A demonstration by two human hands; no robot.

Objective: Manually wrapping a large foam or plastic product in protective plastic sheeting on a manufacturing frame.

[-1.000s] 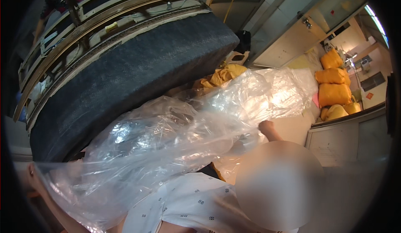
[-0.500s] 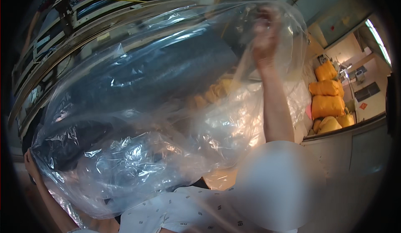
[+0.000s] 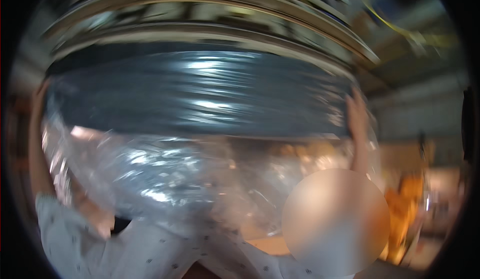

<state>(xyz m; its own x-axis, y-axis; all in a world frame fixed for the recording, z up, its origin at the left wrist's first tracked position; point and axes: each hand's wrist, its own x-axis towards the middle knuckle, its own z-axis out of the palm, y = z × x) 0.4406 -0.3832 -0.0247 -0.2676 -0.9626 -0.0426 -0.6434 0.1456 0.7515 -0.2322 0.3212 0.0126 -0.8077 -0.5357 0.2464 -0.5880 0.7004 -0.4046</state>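
Both arms are raised and spread wide, the left hand (image 3: 39, 95) and right hand (image 3: 356, 110) each seeming to close its grip on an edge of a large clear plastic bag (image 3: 200, 179), though motion blur hides the fingers. The bag stretches between them over a big dark tyre (image 3: 200, 94), with blurred metal racking (image 3: 210, 4) above and orange bundles (image 3: 407, 204) low at right.

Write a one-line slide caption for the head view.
Both hands, left hand and right hand, stretch a clear plastic bag over a large dark tyre; the picture is motion-blurred.
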